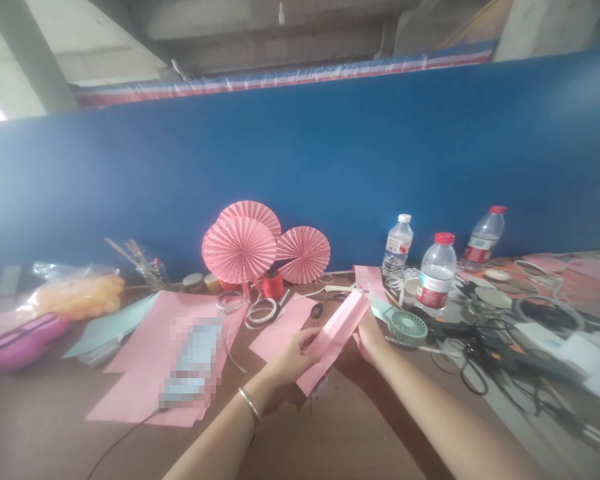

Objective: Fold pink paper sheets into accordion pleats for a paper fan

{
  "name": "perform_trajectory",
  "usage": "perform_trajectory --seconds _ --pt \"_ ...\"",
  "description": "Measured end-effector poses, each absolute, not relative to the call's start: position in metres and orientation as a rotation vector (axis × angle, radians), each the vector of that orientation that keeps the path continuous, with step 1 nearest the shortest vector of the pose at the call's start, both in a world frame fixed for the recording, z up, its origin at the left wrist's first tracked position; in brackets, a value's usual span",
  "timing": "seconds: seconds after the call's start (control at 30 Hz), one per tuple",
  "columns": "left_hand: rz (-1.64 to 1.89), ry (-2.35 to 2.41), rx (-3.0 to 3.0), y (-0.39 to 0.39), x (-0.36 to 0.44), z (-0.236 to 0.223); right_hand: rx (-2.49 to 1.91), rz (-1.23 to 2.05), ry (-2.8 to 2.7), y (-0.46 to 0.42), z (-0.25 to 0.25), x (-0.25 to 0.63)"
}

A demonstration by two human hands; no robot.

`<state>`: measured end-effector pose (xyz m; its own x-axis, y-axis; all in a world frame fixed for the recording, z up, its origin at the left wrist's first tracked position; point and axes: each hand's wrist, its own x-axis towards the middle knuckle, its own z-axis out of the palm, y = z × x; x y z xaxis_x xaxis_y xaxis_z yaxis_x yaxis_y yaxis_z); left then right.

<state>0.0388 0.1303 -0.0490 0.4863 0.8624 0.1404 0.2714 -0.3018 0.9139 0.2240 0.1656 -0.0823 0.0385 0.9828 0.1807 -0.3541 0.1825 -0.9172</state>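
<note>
A folded strip of pink paper (336,339) is held at a slant above the brown table. My left hand (300,355) grips its lower left edge, thumb toward the front. At the upper right edge my right hand (369,337) closes on the same strip, with most of its fingers hidden behind the paper. Beneath and behind the left hand lies a flat pink sheet (283,327). Farther back stand round pleated pink paper fans (240,250), with a smaller fan (303,255) to their right. Rolls of tape (261,312) rest near a red spool (273,285).
Pink sheets (130,387) lie at left under a blurred-out phone-like device (193,363) with a cable. A small green fan (407,325) is beside my right hand. Water bottles (436,277) stand behind it. Tangled black cables (485,353) spread at right; a blue wall (300,153) backs the table.
</note>
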Motion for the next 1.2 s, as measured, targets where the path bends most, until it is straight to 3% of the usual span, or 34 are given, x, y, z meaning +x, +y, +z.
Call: perform_trajectory --seconds 0.33,0.57,0.97,1.2 --pt "0.852 0.980 1.365 0.131 0.037 -0.050 -0.793 1.545 -0.982 0.140 -0.073 0.196" --pt "0.740 0.916 1.438 0.131 0.034 -0.051 -0.710 1.658 -0.975 0.133 -0.071 0.193" --pt "0.499 0.959 1.585 0.126 0.030 -0.054 -0.848 1.403 -0.560 0.158 -0.073 0.214" --pt "0.754 1.047 1.473 0.126 0.039 -0.057 -0.639 1.472 -0.814 0.136 -0.066 0.193"
